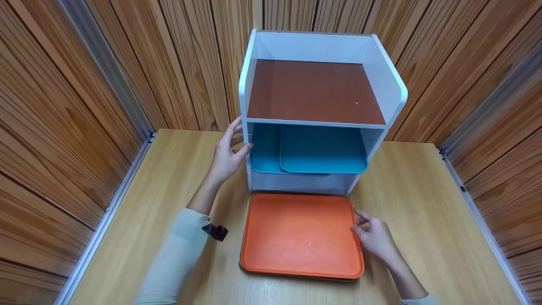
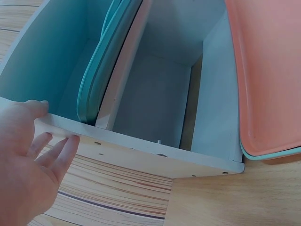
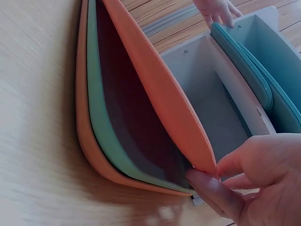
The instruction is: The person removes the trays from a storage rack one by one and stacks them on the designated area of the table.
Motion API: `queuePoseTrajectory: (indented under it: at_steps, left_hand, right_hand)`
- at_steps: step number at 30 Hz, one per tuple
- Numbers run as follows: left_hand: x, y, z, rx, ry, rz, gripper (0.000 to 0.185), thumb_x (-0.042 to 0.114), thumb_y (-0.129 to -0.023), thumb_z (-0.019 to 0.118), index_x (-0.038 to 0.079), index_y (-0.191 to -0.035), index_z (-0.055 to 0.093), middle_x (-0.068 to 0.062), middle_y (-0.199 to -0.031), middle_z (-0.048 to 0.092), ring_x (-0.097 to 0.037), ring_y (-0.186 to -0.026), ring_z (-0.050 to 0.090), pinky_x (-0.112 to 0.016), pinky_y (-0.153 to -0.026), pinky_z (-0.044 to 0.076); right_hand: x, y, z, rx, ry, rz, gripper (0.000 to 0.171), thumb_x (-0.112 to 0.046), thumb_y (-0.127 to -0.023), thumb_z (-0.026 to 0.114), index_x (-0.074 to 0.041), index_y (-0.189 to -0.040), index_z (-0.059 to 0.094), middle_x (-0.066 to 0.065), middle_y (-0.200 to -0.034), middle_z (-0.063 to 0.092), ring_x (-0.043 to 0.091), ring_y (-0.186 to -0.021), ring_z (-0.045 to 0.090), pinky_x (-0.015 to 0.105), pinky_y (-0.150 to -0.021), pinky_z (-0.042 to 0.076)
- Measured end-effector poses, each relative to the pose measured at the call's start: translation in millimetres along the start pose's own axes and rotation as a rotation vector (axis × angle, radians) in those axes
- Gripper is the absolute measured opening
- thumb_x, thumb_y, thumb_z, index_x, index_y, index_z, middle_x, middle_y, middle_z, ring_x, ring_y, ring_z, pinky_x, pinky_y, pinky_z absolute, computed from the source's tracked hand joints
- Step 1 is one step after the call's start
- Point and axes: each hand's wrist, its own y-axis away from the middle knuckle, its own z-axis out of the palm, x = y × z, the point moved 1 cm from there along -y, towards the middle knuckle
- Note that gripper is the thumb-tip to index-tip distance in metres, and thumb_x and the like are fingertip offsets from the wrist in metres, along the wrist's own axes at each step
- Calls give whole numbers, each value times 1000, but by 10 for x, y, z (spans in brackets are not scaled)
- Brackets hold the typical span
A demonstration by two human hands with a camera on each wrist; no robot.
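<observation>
A white shelf unit [image 1: 398, 91] stands at the back, and my left hand [image 1: 228, 156] holds the front edge of its left side panel, thumb on the edge and fingers along the outer face. In front of it lies a stack of trays with an orange tray [image 1: 300, 237] on top. My right hand [image 1: 377, 238] pinches that tray's right edge. In the right wrist view the orange tray [image 3: 160, 89] is tilted up at this edge, above a green tray [image 3: 97, 110] and another orange tray [image 3: 82, 108]. Teal trays [image 1: 324, 148] rest overlapping on the shelf's middle level.
The shelf's top level has a brown board [image 1: 315, 91]. Below the teal trays is a lower compartment [image 1: 298, 182]. Wood-grain panels [image 1: 186, 63] rise behind and at both sides of the wooden table [image 1: 427, 220], with metal rails [image 1: 106, 216] along its sides.
</observation>
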Motion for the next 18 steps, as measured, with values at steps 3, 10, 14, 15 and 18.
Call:
queuePoseTrajectory:
  at_steps: [3,10,14,15,18]
  left_hand:
    - [-5,0,4,0,2,-1,74,8,-111,68,18,-177,35,-17,-170,54,-44,-149,65,-62,-117,61]
    - [2,1,-2,2,3,-1,75,8,-111,68,18,-177,35,-17,-170,54,-43,-149,66,-61,-117,62]
    - [3,0,-2,4,0,8,75,7,-111,68,16,-177,34,-18,-169,55,-43,-148,66,-61,-116,62]
    - [4,1,-2,4,2,8,75,7,-111,68,16,-177,34,-18,-168,55,-43,-148,66,-61,-116,62]
    - [0,2,-2,3,3,1,75,7,-111,68,18,-177,35,-17,-169,55,-43,-149,66,-61,-117,61]
  right_hand:
    - [39,-3,9,-20,-3,17,57,5,-103,71,13,-158,55,20,-111,69,13,-74,65,22,-56,56]
    - [116,6,16,-71,-26,33,61,1,-104,73,10,-161,51,14,-104,68,15,-69,68,30,-55,64]
    - [126,12,8,-78,-57,49,63,2,-105,73,8,-163,50,13,-100,67,17,-67,71,36,-57,68]
    - [127,12,10,-78,-63,50,63,2,-105,73,7,-163,50,13,-98,67,18,-66,72,36,-57,68]
    - [136,11,21,-79,-61,57,62,3,-105,72,6,-163,50,11,-94,66,17,-66,71,36,-57,68]
